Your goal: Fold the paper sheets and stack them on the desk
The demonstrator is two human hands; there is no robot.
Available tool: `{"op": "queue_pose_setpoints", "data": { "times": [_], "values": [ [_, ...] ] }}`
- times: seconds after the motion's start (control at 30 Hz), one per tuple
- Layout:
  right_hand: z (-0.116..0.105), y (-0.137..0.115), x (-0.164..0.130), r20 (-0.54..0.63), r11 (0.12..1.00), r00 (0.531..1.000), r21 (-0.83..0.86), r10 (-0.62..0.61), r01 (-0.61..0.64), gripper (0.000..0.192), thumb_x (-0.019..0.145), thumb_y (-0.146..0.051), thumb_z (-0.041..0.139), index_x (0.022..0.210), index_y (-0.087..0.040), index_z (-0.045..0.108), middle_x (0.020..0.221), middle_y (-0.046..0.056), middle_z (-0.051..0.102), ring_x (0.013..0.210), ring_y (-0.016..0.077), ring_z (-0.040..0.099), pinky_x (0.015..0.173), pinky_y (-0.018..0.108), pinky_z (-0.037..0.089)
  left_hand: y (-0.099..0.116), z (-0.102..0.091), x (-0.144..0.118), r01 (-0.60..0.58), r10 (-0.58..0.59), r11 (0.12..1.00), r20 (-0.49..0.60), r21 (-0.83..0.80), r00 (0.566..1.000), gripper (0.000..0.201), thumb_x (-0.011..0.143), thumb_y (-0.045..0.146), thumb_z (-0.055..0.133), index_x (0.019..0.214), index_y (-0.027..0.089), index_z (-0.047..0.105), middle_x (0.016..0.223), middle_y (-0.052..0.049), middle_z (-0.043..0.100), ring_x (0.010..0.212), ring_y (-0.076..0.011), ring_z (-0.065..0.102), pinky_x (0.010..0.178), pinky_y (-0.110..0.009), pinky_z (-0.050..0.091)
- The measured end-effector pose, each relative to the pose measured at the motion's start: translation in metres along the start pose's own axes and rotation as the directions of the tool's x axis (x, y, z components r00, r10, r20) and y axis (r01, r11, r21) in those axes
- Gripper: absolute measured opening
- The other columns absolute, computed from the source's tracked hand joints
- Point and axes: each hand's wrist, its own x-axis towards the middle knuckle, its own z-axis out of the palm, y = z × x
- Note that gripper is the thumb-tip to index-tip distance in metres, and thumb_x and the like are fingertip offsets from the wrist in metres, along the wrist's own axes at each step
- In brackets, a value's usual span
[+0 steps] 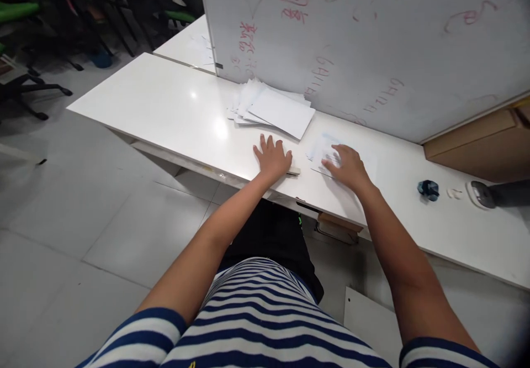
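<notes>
Left hand (pixel 272 157) flat, fingers spread, palm down on tabletop (pixel 165 103), holding nothing. Right hand (pixel 346 164) open, pressing a single envelope (pixel 327 148); envelope stack (pixel 269 107) just beyond.

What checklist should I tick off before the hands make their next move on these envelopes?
1. Left hand flat on the glossy white table: ok.
2. Right hand pressing the single white paper envelope: ok.
3. Fanned stack of white envelopes lies apart from both hands: ok.
4. Small flat beige object beside left hand, identity: cannot tell.
5. Dark blue crumpled item is away from the envelopes: ok.
</notes>
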Motion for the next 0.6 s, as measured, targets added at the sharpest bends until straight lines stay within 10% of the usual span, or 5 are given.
{"op": "queue_pose_setpoints", "data": {
  "times": [0.13, 0.43, 0.6],
  "values": [
    [0.023, 0.023, -0.050, 0.008, 0.987, 0.988, -0.039, 0.153, -0.153, 0.079, 0.083, -0.068, 0.049, 0.143, -0.017, 0.044, 0.155, 0.015, 0.034, 0.144, 0.0349, 0.026, 0.114, 0.055, 0.025, -0.002, -0.003, 0.001, 0.004, -0.004, 1.000, 0.001, 0.009, 1.000, 0.054, 0.092, 0.052, 0.036, 0.137, 0.023, 0.045, 0.160, -0.008, 0.023, 0.150, -0.0327, 0.000, 0.118, -0.059, 0.010],
    [0.033, 0.006, -0.058, -0.280, 0.994, 0.955, -0.016, 0.100, -0.109, 0.051, 0.101, -0.035, 0.022, 0.115, -0.010, 0.065, 0.122, 0.018, 0.066, 0.118, 0.0292, 0.058, 0.095, 0.043, 0.044, 0.005, -0.012, 0.001, 0.052, -0.051, 0.997, 0.009, -0.063, 0.999, 0.051, 0.094, 0.058, 0.025, 0.122, 0.030, 0.057, 0.147, -0.006, 0.046, 0.146, -0.0341, 0.021, 0.115, -0.066, 0.007],
    [0.030, 0.006, -0.057, -0.277, 0.987, 0.952, -0.046, 0.134, -0.152, 0.047, 0.101, -0.031, 0.022, 0.108, -0.007, 0.062, 0.102, 0.020, 0.069, 0.091, 0.0286, 0.065, 0.079, 0.039, 0.045, 0.031, -0.029, -0.021, -0.229, 0.230, 0.973, -0.025, 0.024, 0.973, 0.049, 0.097, 0.054, 0.025, 0.127, 0.027, 0.054, 0.134, -0.008, 0.059, 0.130, -0.0287, 0.045, 0.118, -0.056, 0.010]
  ]
}}
